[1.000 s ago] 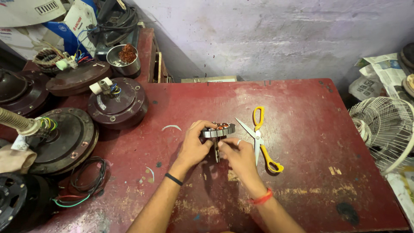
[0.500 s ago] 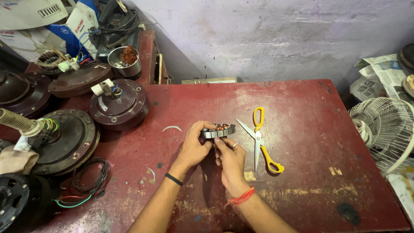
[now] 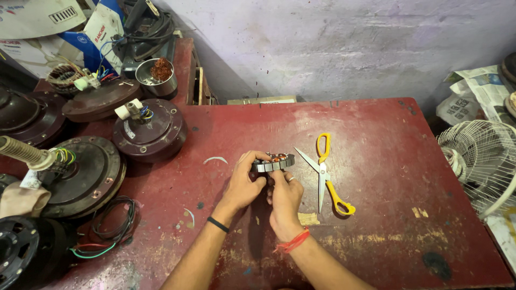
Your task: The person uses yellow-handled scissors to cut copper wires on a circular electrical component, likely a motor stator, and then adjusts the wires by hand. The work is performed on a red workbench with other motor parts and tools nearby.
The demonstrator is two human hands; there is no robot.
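A small round metal stator (image 3: 274, 161) with copper windings is held above the red table (image 3: 376, 134). My left hand (image 3: 244, 185) grips its left side, fingers curled over the rim. My right hand (image 3: 285, 198) sits just below it, fingers pressed against its underside and front edge. The left wrist wears a black band and the right wrist a red thread. Open yellow-handled scissors (image 3: 328, 174) lie flat on the table just right of my hands.
Several dark brown ceiling fan motors (image 3: 148, 131) with loose wires crowd the table's left side. A metal cup of copper wire (image 3: 157, 75) stands at the back left. A white fan guard (image 3: 478, 161) and newspaper (image 3: 475, 94) sit off the right edge.
My right hand has drawn in closer under the stator, its wrist shifting left. The left hand and the stator stay in nearly the same place.
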